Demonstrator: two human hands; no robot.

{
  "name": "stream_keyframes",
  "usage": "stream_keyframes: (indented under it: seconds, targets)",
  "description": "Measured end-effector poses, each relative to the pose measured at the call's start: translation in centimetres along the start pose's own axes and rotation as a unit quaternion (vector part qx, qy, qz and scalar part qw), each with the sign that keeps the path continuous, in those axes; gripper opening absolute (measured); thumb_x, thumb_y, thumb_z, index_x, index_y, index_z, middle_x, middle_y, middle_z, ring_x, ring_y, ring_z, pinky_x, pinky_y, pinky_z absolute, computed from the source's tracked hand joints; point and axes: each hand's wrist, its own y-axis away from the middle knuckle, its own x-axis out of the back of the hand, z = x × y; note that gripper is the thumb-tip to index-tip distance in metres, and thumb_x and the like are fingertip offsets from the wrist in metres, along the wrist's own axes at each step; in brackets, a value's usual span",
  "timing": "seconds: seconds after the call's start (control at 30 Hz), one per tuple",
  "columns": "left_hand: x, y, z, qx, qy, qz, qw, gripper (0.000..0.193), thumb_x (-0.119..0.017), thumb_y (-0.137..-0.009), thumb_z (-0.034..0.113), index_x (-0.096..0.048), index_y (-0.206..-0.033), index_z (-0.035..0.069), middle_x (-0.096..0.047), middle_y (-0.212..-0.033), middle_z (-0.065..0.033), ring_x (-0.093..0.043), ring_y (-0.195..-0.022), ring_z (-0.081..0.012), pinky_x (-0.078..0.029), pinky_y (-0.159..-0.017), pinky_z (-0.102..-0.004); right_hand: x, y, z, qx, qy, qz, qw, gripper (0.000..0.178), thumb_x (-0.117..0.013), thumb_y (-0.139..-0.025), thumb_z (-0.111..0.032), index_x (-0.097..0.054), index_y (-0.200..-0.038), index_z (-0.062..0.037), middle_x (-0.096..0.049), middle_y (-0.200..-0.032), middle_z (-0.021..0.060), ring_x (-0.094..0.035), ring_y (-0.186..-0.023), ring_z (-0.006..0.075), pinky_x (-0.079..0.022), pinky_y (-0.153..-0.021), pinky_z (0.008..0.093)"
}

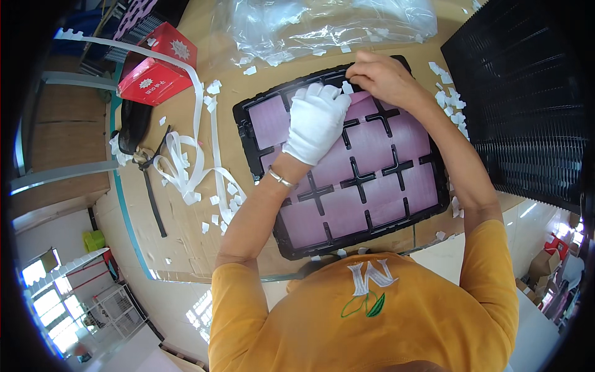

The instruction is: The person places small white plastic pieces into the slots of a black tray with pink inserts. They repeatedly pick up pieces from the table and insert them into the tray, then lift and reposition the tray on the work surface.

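A black plastic tray lies tilted on the work table, with pink-purple sheets in its compartments and black cross-shaped dividers between them. My left hand, in a white glove, rests over the upper compartments with its fingers curled; what is under them is hidden. Bare and closed in a pinch, my right hand is at the tray's far edge. Just beside its fingertips are a small white tab and a raised pink corner; whether the fingers grip either is not visible.
Clear plastic wrapping lies beyond the tray. Ridged black trays are stacked at the right. A red box, a loose white strip and a dark strap occupy the left. White scraps litter the cardboard-covered table.
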Motion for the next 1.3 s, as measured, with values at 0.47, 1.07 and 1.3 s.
stream_keyframes:
  seconds: [0.47,1.07,1.3]
  targets:
    - [-0.8,0.5,0.1,0.015,0.01,-0.021,1.0,0.006,-0.069,-0.073,0.013,-0.066,-0.078,0.011,-0.063,-0.085,-0.0064,-0.061,-0.075,-0.0267,-0.048,-0.062,-0.0414,-1.3,-1.3,-1.9,-0.186,0.062,-0.099,0.976,0.019,-0.077,-0.075,-0.019,-0.065,-0.083,-0.0066,-0.065,-0.091,0.0083,-0.063,-0.084,0.0297,-0.047,-0.072,0.0422]
    - [-0.7,0.6,0.3,0.02,0.005,-0.027,0.999,0.007,-0.07,-0.073,0.014,-0.066,-0.078,0.011,-0.064,-0.09,-0.0057,-0.061,-0.078,-0.0273,-0.049,-0.063,-0.0402,-0.4,-1.2,-1.3,-0.137,-0.013,-0.125,0.983,0.017,-0.069,-0.078,-0.007,-0.065,-0.094,-0.0064,-0.062,-0.095,0.0084,-0.062,-0.088,0.0302,-0.049,-0.075,0.0408]
    - [-0.6,0.6,0.4,0.022,0.007,-0.022,1.0,0.007,-0.07,-0.073,0.014,-0.066,-0.078,0.011,-0.064,-0.091,-0.0062,-0.061,-0.079,-0.0275,-0.05,-0.063,-0.0403,-1.0,-0.3,-1.6,-0.039,0.081,-0.095,0.991,0.017,-0.066,-0.081,-0.006,-0.062,-0.098,-0.0074,-0.06,-0.099,0.008,-0.062,-0.089,0.0321,-0.049,-0.075,0.0438]
